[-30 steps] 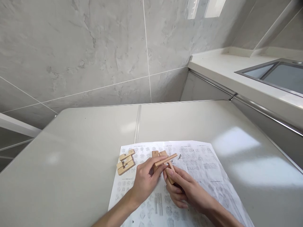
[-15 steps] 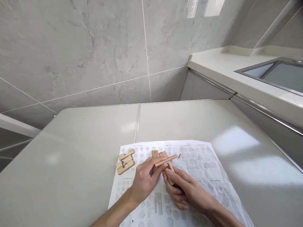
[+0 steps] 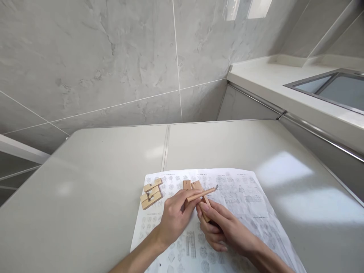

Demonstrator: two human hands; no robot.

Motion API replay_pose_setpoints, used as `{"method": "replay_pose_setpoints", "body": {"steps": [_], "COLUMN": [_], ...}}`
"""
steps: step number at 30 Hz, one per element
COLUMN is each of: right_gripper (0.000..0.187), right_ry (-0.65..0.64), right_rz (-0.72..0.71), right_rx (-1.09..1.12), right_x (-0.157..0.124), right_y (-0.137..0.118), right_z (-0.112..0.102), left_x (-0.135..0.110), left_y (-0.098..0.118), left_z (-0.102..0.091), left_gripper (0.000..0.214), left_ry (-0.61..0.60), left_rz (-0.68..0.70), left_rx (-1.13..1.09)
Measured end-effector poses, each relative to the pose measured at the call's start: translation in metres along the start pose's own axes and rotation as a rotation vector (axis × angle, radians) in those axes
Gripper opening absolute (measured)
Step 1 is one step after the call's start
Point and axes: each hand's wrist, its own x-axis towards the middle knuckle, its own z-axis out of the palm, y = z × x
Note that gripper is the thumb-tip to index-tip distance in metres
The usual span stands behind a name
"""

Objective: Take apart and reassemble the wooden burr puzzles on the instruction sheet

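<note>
My left hand (image 3: 176,212) is closed, with a slim wooden bar (image 3: 200,194) held between thumb and fingers. The bar points up to the right, and a small grey patch shows at its far tip. My right hand (image 3: 217,223) is closed around a notched wooden puzzle piece (image 3: 206,217), partly covered by the fingers. The left fingertips are close against this piece; whether they touch it, I cannot tell. Just beyond the hands lie a wooden block (image 3: 187,184) and another marked block (image 3: 196,185), both partly hidden.
Several notched wooden pieces (image 3: 152,198) lie together at the left edge of a printed paper sheet (image 3: 241,212). Under the sheet is a pale table (image 3: 108,182) with a seam across it. A counter with a sink (image 3: 338,89) stands at the right, a grey tiled wall behind.
The bar in my left hand has shifted slightly right and turned, and its far tip now meets the grey patch. The right hand has hardly moved.
</note>
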Motion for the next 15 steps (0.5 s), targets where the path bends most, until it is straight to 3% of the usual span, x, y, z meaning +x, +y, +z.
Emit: {"method": "replay_pose_setpoints", "body": {"steps": [15], "right_gripper": [0.040], "right_ry": [0.003], "right_rz": [-0.006], "right_rx": [-0.010], "right_x": [-0.0010], "right_y": [-0.0010], "right_z": [0.0023], "left_x": [-0.0026], "left_y": [-0.0049], "left_z": [0.0012], "left_gripper": [0.020], "left_ry": [-0.009], "left_rz": [0.024], "left_rx": [0.051]}}
